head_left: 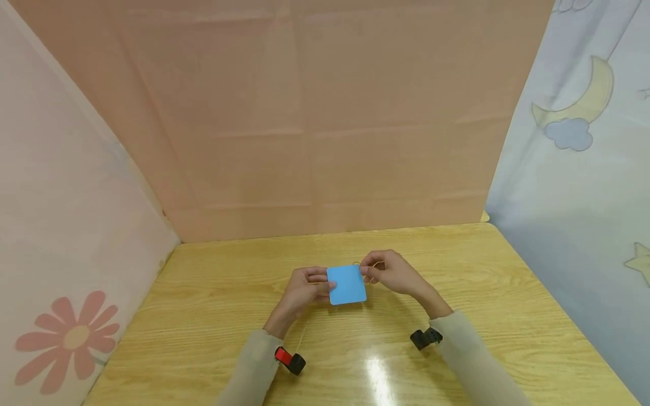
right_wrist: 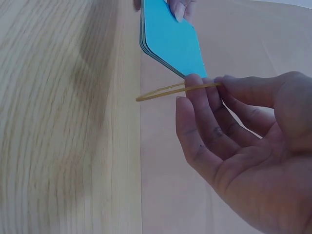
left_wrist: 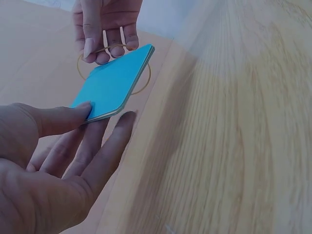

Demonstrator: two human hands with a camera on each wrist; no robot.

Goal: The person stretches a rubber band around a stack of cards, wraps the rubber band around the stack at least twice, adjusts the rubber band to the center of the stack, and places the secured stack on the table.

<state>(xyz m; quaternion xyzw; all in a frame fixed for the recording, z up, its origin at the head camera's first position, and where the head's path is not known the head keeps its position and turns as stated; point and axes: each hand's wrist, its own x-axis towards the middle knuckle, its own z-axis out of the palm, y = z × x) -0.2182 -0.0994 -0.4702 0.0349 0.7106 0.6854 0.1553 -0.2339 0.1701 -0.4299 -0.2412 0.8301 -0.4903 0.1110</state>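
My left hand [head_left: 302, 292] pinches a thin stack of blue square cards [head_left: 347, 285] with rounded corners, its thumb on the blue face and fingers behind. In the left wrist view the stacked layers show along the edge of the cards [left_wrist: 112, 85]. Beside the stack's far end, my right hand [head_left: 393, 270] pinches a tan rubber band [right_wrist: 138, 99] between thumb and fingertips. Its loop hangs open near the cards; in the left wrist view the band [left_wrist: 148, 80] shows on both sides of them. Whether it encircles the stack, I cannot tell.
Both hands are above a wood-grain table [head_left: 228, 316]. A pinkish-brown sheet [head_left: 315, 141] stands behind it, with patterned cloths at left and right. Black wrist cameras sit at the left cuff [head_left: 296, 363] and right cuff [head_left: 425, 338].
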